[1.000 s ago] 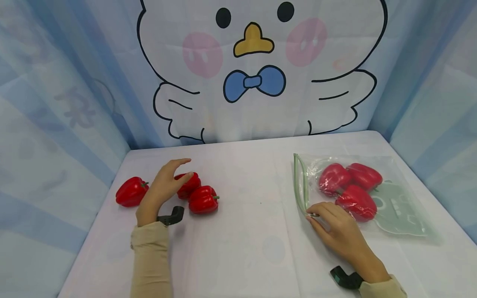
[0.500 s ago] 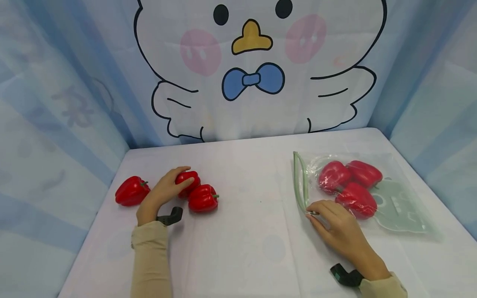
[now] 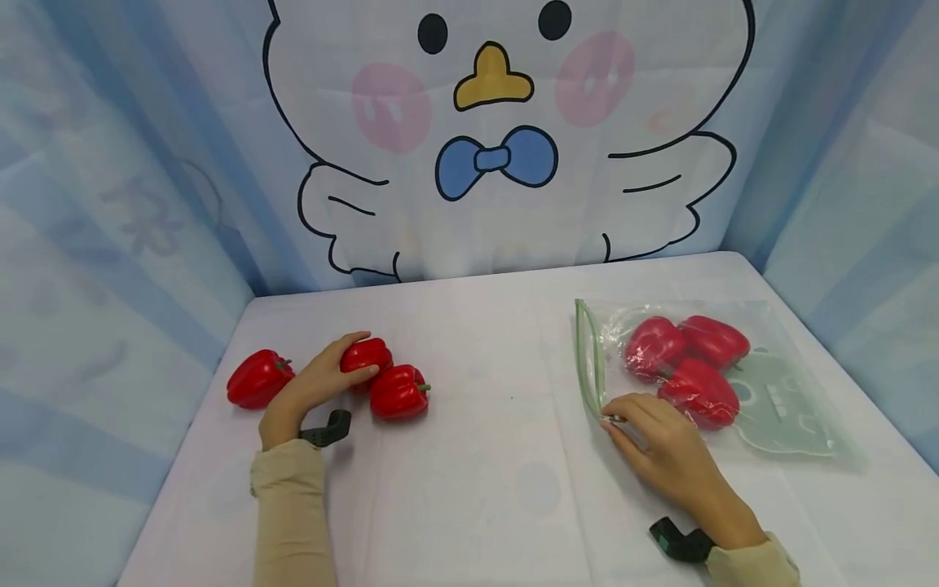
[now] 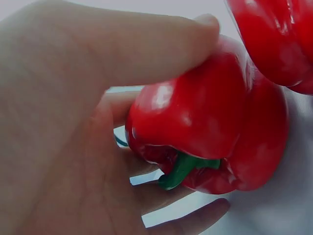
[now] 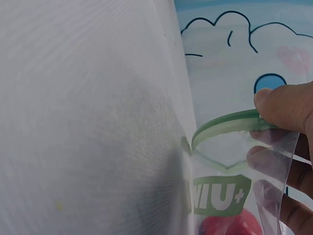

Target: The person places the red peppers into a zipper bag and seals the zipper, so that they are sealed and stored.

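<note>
At the left of the table, my left hand (image 3: 315, 385) curls round a glossy red bell pepper (image 3: 367, 353). In the left wrist view the thumb (image 4: 161, 46) presses on one side of this pepper, fingers reach behind it, and its green stem (image 4: 182, 171) faces the palm. A second red bell pepper (image 3: 398, 393) lies right beside it. On the right, my right hand (image 3: 671, 448) pinches the near corner of a clear zip bag's green-edged mouth (image 3: 597, 359), which stands slightly parted. Inside the bag (image 3: 788, 399) lie three red peppers (image 3: 700, 393).
Another red bell pepper (image 3: 259, 379) lies left of my left hand. A white cloth covers the table (image 3: 484, 456). Behind it hangs a curtain (image 3: 499, 228) with a cartoon figure, and blue curtains close off both sides. Each wrist bears a black camera mount (image 3: 682, 540).
My left hand has lowered onto the rear pepper of the pair and closed round it, nudging it slightly left. My right hand keeps its pinch on the bag's mouth.
</note>
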{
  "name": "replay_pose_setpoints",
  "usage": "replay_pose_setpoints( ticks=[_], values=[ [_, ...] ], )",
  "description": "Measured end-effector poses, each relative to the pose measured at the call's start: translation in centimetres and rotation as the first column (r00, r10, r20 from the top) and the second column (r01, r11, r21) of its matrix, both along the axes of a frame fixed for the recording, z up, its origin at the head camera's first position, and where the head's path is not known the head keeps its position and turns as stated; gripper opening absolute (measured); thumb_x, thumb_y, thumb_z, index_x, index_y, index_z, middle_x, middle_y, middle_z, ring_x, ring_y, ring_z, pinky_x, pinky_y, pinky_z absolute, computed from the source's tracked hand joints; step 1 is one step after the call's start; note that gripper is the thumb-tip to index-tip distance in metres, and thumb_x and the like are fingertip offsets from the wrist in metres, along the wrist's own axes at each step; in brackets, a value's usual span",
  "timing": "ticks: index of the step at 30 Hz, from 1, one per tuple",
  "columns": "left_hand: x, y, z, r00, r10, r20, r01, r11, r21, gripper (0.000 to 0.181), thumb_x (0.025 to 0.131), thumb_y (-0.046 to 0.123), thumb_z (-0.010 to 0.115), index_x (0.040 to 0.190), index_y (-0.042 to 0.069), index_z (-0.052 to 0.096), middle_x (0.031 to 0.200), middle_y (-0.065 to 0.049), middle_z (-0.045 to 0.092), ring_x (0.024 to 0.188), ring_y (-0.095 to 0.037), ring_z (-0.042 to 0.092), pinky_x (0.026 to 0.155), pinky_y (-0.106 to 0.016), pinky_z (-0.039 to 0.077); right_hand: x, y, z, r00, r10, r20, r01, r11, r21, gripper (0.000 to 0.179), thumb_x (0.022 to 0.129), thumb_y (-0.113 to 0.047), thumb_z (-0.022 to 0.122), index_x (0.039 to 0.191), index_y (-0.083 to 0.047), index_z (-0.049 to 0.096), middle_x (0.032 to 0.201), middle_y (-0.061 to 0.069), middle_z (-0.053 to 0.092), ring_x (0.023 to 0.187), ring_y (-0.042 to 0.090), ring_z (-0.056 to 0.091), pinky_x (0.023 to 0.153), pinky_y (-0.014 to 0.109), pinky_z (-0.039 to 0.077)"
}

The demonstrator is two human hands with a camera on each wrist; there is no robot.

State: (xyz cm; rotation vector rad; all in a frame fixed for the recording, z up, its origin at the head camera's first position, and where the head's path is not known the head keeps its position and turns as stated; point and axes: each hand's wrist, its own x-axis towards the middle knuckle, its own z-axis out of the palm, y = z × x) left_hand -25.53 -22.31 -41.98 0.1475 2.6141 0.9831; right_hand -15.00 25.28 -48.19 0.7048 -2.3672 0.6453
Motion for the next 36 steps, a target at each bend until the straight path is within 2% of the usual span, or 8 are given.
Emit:
replay_pose_setpoints(
  ticks=[9,17,24,31,36],
  values=[
    [-0.15,-0.34,-0.36,1.0,0.008,0.012,-0.008,0.999,0.036,0.085,0.096,0.035,0.073,0.164,0.014,0.026,0.166,-0.027,0.028,0.148,-0.052,0.031,0.114,-0.068,0.042,-0.04,0.03,-0.03,1.0,-0.017,-0.015,0.017,1.0,0.018,0.061,0.106,-0.062,0.039,0.1,-0.014,0.075,0.098,-0.004,0.075,0.093,0.014,0.069,0.089,0.02,0.052],
    [0.03,-0.52,-0.46,1.0,0.021,-0.014,-0.02,0.999,0.039,0.082,0.096,0.037,0.073,0.162,0.013,0.03,0.164,-0.025,0.034,0.147,-0.05,0.035,0.113,-0.067,0.044,-0.04,0.13,-0.07,1.0,-0.006,0.007,0.005,1.0,0.008,0.058,0.104,-0.062,0.042,0.102,-0.014,0.075,0.101,-0.004,0.075,0.095,0.014,0.07,0.097,0.008,0.047],
    [0.13,-0.33,-0.45,0.998,0.059,-0.019,-0.057,0.996,0.065,0.08,0.096,0.04,0.072,0.161,0.015,0.033,0.163,-0.023,0.035,0.147,-0.047,0.035,0.113,-0.067,0.043,-0.03,0.11,-0.03,1.0,-0.004,-0.004,0.004,1.0,0.014,0.061,0.105,-0.063,0.039,0.101,-0.014,0.075,0.1,-0.004,0.075,0.094,0.014,0.069,0.093,0.011,0.05],
    [0.23,-0.15,-0.38,0.995,0.08,-0.066,-0.075,0.995,0.066,0.078,0.096,0.036,0.073,0.16,0.015,0.035,0.163,-0.022,0.037,0.146,-0.046,0.037,0.113,-0.066,0.044,0.02,0.28,-0.04,1.0,0.005,0.004,-0.006,1.0,0.013,0.05,0.104,-0.057,0.05,0.103,-0.014,0.076,0.101,-0.005,0.075,0.095,0.013,0.069,0.094,0.011,0.05],
    [0.39,-0.03,-0.04,0.989,0.098,-0.11,-0.09,0.993,0.079,0.079,0.095,0.036,0.075,0.161,0.019,0.036,0.163,-0.021,0.038,0.146,-0.046,0.038,0.111,-0.066,0.047,-0.01,0.07,-0.04,1.0,0.011,-0.005,-0.011,1.0,0.01,0.056,0.105,-0.06,0.043,0.102,-0.015,0.075,0.101,-0.005,0.074,0.094,0.013,0.069,0.092,0.014,0.051]
  ],
)
